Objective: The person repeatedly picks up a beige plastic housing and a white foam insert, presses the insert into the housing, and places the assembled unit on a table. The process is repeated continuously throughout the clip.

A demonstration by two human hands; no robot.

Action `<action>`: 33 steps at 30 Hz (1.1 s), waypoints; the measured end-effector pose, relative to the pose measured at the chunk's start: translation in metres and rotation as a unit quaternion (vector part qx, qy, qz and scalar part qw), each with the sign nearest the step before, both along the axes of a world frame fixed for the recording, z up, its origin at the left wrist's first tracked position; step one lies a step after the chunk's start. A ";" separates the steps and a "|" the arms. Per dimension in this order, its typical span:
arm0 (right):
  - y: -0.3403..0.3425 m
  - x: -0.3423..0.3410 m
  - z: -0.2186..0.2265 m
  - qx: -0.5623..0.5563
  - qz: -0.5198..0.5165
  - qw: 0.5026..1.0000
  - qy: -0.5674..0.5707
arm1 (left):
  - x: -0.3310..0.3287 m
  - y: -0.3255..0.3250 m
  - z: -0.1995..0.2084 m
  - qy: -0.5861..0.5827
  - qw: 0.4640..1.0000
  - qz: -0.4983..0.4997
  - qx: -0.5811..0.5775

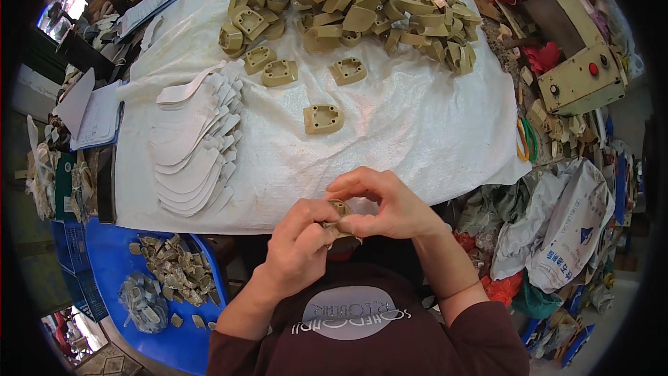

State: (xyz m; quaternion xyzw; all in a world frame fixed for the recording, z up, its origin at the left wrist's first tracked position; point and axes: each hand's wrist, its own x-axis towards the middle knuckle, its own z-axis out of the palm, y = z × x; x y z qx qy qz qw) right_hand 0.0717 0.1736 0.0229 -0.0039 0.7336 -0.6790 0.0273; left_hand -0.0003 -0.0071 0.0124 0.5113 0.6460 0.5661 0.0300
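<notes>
While both hands (pixel 348 226) pinch one heel block (pixel 340 209) — four lie loose (pixel 324 119).

Heaped at top centre of the table (pixel 417 132): heel blocks (pixel 355 7). Stacked at centre left: flat insoles (pixel 195 143). Lower left, in a tray (pixel 111 264): scraps (pixel 177 268).

This is a small workshop where shoe parts are made. A big work table (pixel 431 132) is covered with a white sheet. On it lies a large heap of tan plastic heel pieces (pixel 355 7) and a row of white insole-shaped cutouts (pixel 195 146). A beige control box (pixel 581 80) with a red button sits at the side. Stuffed sacks (pixel 563 230) and a blue bin of scraps (pixel 174 271) crowd around.
</notes>
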 end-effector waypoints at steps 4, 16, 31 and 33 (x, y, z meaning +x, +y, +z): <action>-0.010 0.000 -0.009 -0.114 -0.069 0.991 -0.013 | -0.001 0.002 0.000 -0.093 0.995 0.041 0.021; -0.027 0.000 -0.015 -0.048 -0.151 0.977 0.145 | 0.013 0.013 0.002 -0.374 0.920 0.091 0.080; -0.013 0.003 -0.005 -0.080 -0.096 0.986 0.110 | -0.006 -0.001 -0.004 0.084 0.987 0.137 0.024; -0.002 0.002 -0.007 -0.107 -0.020 0.994 0.004 | -0.003 -0.001 -0.004 0.109 0.987 0.117 0.024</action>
